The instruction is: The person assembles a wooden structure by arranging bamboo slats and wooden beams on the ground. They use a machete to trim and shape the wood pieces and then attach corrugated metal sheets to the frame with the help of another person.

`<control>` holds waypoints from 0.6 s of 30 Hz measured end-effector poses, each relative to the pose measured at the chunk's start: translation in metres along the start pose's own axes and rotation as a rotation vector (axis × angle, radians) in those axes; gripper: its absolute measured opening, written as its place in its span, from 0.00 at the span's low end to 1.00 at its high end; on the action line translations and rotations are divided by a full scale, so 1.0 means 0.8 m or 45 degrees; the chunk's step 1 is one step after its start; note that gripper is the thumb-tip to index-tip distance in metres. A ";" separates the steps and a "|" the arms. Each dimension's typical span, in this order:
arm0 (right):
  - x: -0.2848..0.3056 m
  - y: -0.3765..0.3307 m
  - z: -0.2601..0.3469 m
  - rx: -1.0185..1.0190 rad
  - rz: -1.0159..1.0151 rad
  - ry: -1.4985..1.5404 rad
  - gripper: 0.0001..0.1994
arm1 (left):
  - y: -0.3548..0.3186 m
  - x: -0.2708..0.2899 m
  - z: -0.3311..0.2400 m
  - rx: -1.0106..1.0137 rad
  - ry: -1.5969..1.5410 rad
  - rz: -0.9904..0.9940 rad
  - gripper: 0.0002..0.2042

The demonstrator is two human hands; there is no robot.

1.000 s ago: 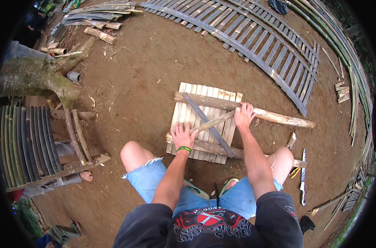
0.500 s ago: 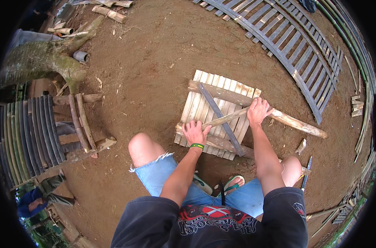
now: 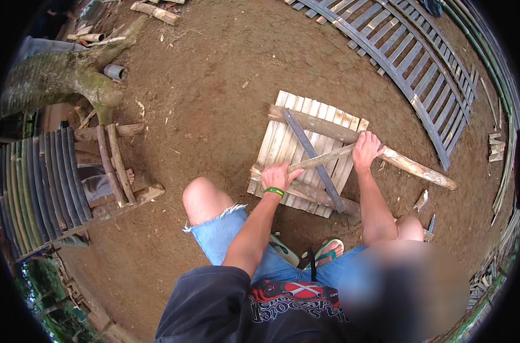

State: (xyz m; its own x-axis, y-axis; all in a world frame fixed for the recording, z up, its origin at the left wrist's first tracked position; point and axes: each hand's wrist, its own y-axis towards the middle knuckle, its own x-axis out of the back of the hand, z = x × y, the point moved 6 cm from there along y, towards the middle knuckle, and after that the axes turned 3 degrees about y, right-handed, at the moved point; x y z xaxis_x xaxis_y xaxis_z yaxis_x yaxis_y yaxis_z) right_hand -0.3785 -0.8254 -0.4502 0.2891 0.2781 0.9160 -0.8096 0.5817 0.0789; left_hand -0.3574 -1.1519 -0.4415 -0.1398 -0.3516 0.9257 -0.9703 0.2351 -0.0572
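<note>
A panel of pale wooden slats [image 3: 275, 143] lies on the dirt in front of my knees, with two round poles across it. The far pole [image 3: 323, 127] runs on past the panel's right side. A dark grey slat [image 3: 307, 146] lies slantwise over both poles. Crossing over it is a light brown wooden strip [image 3: 323, 158]. My left hand [image 3: 276, 178] is closed on the strip's left end, above the near pole [image 3: 312, 194]. My right hand [image 3: 366, 151] is closed over its right end at the far pole, its fingertips partly hidden.
Long slatted bamboo frames [image 3: 406, 74] lie at the upper right. On the left stand a bamboo bench [image 3: 43, 183] and a tree trunk [image 3: 54, 86]. A wood chunk [image 3: 422, 200] and a blue-handled tool [image 3: 432, 223] lie by my right knee. A blurred patch covers the lower right.
My left hand has gone from fingers spread on the panel to closed around the strip's end. My right hand keeps its place at the other end. The view has shifted slightly.
</note>
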 end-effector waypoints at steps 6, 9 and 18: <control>0.006 0.013 -0.042 -0.028 0.240 0.261 0.18 | 0.006 0.002 -0.015 0.052 -0.016 0.037 0.28; 0.013 0.027 -0.066 -0.061 0.456 0.375 0.23 | 0.005 0.003 -0.005 0.079 0.005 0.086 0.29; 0.027 0.022 -0.079 0.023 0.377 0.189 0.24 | 0.006 -0.003 -0.012 0.173 0.009 0.224 0.34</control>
State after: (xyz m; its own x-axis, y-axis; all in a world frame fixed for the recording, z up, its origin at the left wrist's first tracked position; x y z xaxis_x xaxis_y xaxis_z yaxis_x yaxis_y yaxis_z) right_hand -0.3541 -0.7611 -0.4542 0.1099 0.5421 0.8331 -0.8783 0.4454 -0.1740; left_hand -0.3597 -1.1414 -0.4407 -0.3083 -0.3095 0.8996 -0.9489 0.1677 -0.2675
